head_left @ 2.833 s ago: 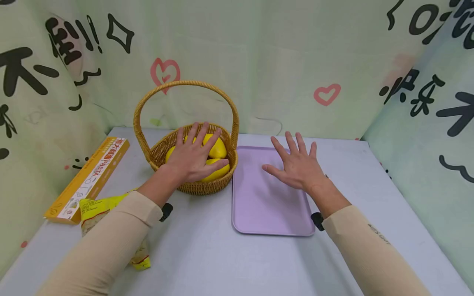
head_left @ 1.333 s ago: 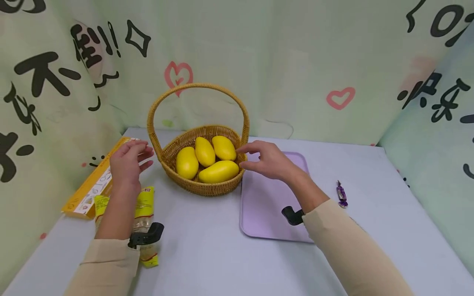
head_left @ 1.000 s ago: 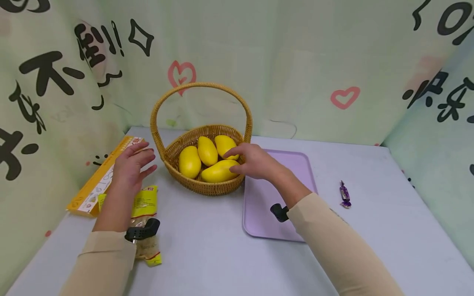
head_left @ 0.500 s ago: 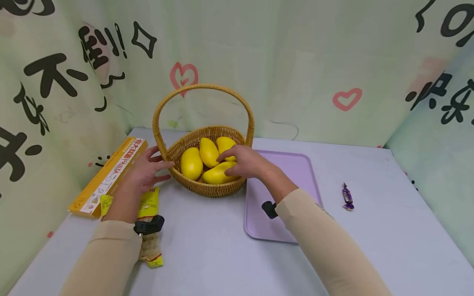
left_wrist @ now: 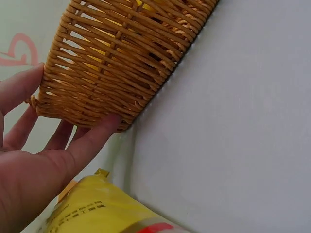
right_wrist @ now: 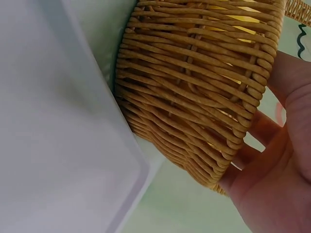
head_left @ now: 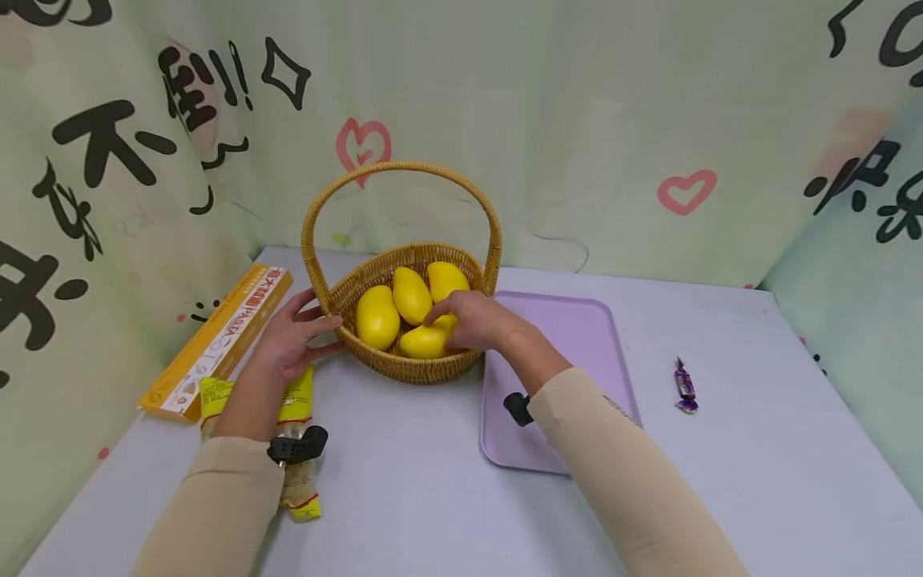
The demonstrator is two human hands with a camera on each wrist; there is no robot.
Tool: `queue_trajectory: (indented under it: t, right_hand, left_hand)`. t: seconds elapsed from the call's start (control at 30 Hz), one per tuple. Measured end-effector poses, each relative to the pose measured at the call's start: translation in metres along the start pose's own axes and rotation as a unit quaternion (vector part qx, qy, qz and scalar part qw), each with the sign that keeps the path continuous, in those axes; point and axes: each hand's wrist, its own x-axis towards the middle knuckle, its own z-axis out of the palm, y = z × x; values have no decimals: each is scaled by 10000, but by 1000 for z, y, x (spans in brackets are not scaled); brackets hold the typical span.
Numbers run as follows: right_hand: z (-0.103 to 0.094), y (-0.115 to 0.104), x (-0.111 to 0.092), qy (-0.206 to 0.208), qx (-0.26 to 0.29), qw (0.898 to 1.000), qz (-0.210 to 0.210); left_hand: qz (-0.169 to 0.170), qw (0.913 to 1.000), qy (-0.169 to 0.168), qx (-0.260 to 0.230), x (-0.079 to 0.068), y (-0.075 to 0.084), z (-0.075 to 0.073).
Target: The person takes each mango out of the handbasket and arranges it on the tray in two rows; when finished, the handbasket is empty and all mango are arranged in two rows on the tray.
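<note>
A wicker basket point(head_left: 404, 367) with a tall handle stands at the back of the table, with several yellow mangoes inside. Its left end meets the spread fingers of my left hand point(head_left: 288, 340); in the left wrist view that hand point(left_wrist: 43, 170) touches the woven side. My right hand point(head_left: 483, 322) reaches over the right rim, thumb and fingers around the front mango point(head_left: 424, 342) and partly covering it. From the right wrist camera, the fingers of this hand point(right_wrist: 272, 165) pass behind the basket rim point(right_wrist: 257, 92), so their tips are hidden.
A purple tray point(head_left: 519, 433) lies right of the basket, beneath my right forearm. Farther right is a purple-wrapped candy point(head_left: 686, 386). On the left are an orange pasta box point(head_left: 216, 344) and a yellow bag point(head_left: 297, 405), partly under my left arm. Printed curtains enclose the table.
Both hands were spread over the basket and tray. My left hand has since come to the basket's left end, and my right hand has gone into the basket onto the front mango.
</note>
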Motion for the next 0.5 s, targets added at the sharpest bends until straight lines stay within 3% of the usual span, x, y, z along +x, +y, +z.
queue_trajectory:
  t: [0.17,0.5]
  right_hand:
    - [3,0,2,-56,-42,9999,87]
    - [-1,-3,-3,86,-221,9993,-275]
  left_hand:
    - [147,9998,14,94,1,-4,0]
    - [253,9996,113,80,0,-8,-2]
